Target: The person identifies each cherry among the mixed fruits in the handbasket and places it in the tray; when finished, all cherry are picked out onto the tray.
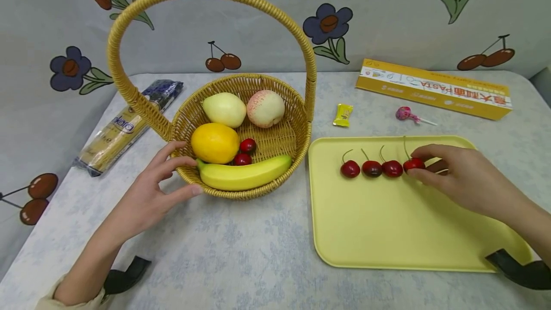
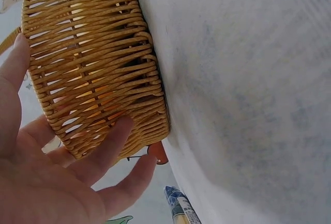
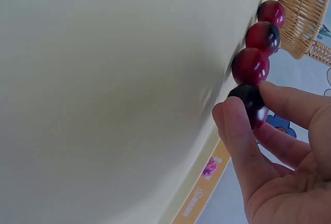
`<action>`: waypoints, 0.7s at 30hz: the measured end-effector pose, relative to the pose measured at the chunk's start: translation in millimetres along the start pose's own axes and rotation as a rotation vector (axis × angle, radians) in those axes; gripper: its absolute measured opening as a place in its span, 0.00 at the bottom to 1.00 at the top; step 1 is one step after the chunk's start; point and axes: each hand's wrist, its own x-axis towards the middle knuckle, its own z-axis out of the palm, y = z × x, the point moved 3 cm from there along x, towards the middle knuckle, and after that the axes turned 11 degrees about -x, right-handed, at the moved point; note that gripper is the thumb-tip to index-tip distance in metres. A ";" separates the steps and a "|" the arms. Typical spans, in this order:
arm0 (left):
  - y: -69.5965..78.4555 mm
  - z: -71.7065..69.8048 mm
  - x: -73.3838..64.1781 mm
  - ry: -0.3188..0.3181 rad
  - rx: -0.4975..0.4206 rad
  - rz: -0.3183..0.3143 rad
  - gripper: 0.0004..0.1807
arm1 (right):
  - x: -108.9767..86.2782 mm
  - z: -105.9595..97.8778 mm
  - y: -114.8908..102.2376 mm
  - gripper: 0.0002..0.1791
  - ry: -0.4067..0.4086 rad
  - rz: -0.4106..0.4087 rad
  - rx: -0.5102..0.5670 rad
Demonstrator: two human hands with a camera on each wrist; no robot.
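The right hand [image 1: 465,176] pinches a glossy dark-red round cherry [image 1: 412,163], rightmost of four on a pale-yellow rectangular tray [image 1: 387,224]; the left hand [image 1: 148,197] spreads wide at a golden woven basket [image 1: 277,142]. The cherry looks light, smooth and slippery, best held round its sides. The blue-mottled white table [image 1: 215,243] meets a flower-printed cloth backdrop [image 1: 387,13].

Homelike table [image 1: 241,252], flower-print backdrop [image 1: 387,13]

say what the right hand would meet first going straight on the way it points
Probably the next cherry in the row, just left of the pinched cherry in the right hand; whether the two touch is hard to tell.
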 end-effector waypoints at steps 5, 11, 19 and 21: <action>0.2 0.5 0.8 0.002 0.003 0.006 0.19 | 1.0 3.8 4.5 0.20 -0.011 -0.031 0.011; -0.5 -0.1 0.6 0.003 0.004 0.004 0.20 | 3.2 5.8 7.2 0.22 -0.048 -0.039 -0.033; -1.2 0.1 0.5 0.003 -0.013 0.012 0.19 | 4.1 2.7 8.2 0.24 -0.090 -0.026 -0.072; -1.1 -0.1 0.5 0.003 -0.015 0.012 0.19 | 3.4 0.4 9.0 0.24 -0.092 -0.025 -0.081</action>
